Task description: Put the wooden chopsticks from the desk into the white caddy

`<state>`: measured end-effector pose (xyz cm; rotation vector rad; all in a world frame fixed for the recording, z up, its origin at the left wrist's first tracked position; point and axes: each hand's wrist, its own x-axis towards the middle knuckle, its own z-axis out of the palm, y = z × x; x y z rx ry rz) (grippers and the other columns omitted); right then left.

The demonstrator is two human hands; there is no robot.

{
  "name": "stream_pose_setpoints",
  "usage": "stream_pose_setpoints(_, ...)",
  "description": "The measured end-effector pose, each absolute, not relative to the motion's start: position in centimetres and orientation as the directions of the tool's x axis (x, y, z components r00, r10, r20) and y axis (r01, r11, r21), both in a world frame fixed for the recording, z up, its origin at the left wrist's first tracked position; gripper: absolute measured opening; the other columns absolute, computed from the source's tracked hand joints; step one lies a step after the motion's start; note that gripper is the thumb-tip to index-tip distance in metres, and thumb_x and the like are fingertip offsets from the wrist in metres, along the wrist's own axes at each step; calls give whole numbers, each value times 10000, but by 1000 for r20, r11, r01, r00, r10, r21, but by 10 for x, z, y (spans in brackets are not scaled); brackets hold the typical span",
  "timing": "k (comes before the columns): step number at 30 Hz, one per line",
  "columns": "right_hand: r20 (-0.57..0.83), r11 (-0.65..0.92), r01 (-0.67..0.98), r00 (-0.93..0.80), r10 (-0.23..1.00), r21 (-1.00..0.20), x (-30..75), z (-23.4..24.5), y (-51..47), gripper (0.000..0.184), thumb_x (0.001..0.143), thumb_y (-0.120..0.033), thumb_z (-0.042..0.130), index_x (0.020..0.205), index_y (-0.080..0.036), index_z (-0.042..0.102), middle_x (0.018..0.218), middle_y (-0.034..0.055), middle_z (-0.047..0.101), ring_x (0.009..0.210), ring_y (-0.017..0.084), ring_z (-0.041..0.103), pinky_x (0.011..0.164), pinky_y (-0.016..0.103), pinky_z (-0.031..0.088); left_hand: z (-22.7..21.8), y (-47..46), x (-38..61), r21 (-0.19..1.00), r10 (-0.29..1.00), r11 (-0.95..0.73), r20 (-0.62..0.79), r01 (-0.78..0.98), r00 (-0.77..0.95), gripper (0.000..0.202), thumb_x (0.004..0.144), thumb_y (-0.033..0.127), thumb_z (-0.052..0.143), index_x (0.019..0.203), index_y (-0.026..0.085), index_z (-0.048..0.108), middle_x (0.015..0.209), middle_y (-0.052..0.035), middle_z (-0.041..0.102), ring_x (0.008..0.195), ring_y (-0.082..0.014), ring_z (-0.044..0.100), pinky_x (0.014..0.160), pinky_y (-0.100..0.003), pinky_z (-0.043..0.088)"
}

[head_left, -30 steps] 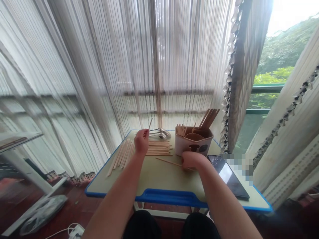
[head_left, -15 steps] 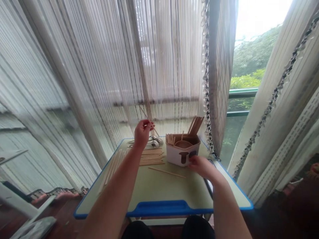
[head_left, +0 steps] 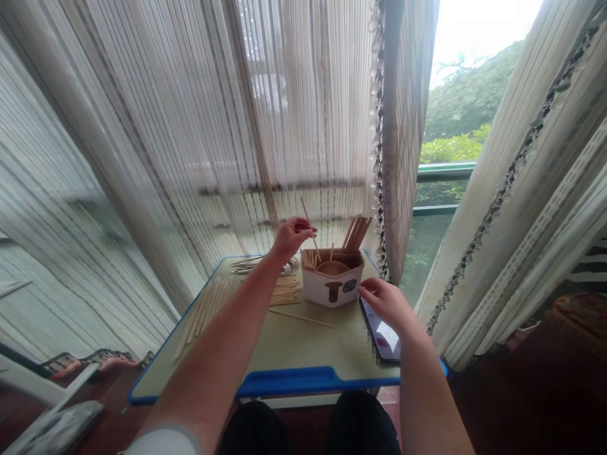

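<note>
Pinching a wooden stick (head_left: 308, 221), the left hand (head_left: 290, 239) hovers by a white caddy (head_left: 329, 289); the empty right hand (head_left: 385, 304) overhangs a phone (head_left: 379, 335).

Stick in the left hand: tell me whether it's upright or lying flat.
Upright, slightly tilted: the stick rises from the grip of the left hand, held above the table, not lying on it.

- The left hand (head_left: 290, 239) hides the middle of its wooden stick (head_left: 306, 212).
- The white caddy (head_left: 327, 287) hides the lower ends of the upright wooden sticks (head_left: 355, 232).
- The far metal utensils (head_left: 284, 268) are too small to tell apart.
- The right hand (head_left: 384, 303) covers part of the phone (head_left: 382, 335), which is pixelated along its left edge.
</note>
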<state>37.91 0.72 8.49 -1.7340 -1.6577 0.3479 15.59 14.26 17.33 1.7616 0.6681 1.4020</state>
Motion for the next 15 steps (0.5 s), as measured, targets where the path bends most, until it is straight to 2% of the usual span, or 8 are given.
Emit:
stream_pose_setpoints(5, 277, -27, 809, 231, 933, -587, 384, 84, 9, 289, 809, -440, 464, 870, -224, 645, 847, 27, 683, 796, 178, 609, 656, 256, 412, 174, 142, 154, 834, 778, -551, 503, 25, 377, 296, 683, 220, 667, 934, 127, 540, 788, -58, 678, 703, -158, 662, 716, -355, 529)
stream_pose_setpoints(9, 233, -45, 820, 215, 948, -571, 382, 89, 16, 285, 805, -433, 474, 885, -222, 648, 863, 28, 681, 803, 173, 607, 651, 245, 404, 172, 143, 154, 816, 763, -567, 468, 114, 446, 228, 687, 260, 675, 836, 126, 567, 784, -67, 674, 707, -160, 658, 693, -332, 523)
stream_pose_setpoints(15, 203, -22, 844, 154, 967, -535, 370, 92, 21, 258, 793, -382, 487, 897, -214, 653, 864, 40, 678, 835, 181, 605, 683, 239, 399, 172, 141, 156, 739, 782, -596, 444, 314, 438, 223, 686, 313, 672, 779, 141, 564, 743, -46, 666, 664, -139, 632, 626, -270, 497)
